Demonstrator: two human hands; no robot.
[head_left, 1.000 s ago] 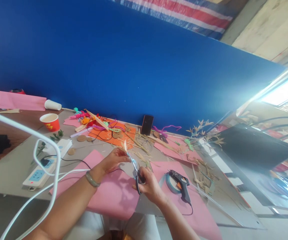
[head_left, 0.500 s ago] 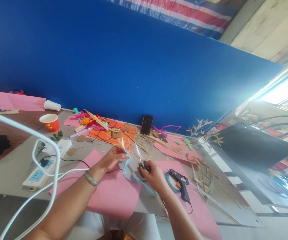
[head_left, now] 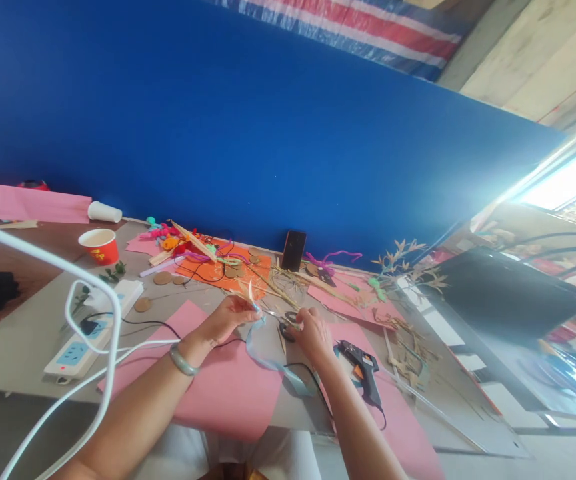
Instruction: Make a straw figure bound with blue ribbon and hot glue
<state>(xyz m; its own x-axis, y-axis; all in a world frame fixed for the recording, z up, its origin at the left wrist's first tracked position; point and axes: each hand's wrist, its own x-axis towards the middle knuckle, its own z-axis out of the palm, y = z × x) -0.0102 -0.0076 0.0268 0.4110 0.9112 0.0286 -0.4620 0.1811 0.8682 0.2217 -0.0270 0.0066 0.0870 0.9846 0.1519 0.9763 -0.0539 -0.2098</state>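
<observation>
My left hand (head_left: 229, 317) pinches a thin pale straw strip (head_left: 251, 293) together with one end of a light blue ribbon (head_left: 268, 357). The ribbon loops down over the grey table and a pink paper sheet (head_left: 223, 387). My right hand (head_left: 311, 333) is closed round the black handles of a pair of scissors (head_left: 281, 320), low over the table just right of my left hand. The blades point left toward the strip. A green bangle (head_left: 182, 360) sits on my left wrist.
A black and orange glue gun (head_left: 363, 367) lies just right of my right hand. A white power strip (head_left: 93, 327) and white cables are at left, a red paper cup (head_left: 99, 245) behind them. Straw, pipe cleaners, cardboard discs and a black phone (head_left: 294, 249) crowd the back.
My right hand carried the scissors away from the strip, up and to the right, then lowered them toward the table. The blue ribbon came into view hanging from my left hand.
</observation>
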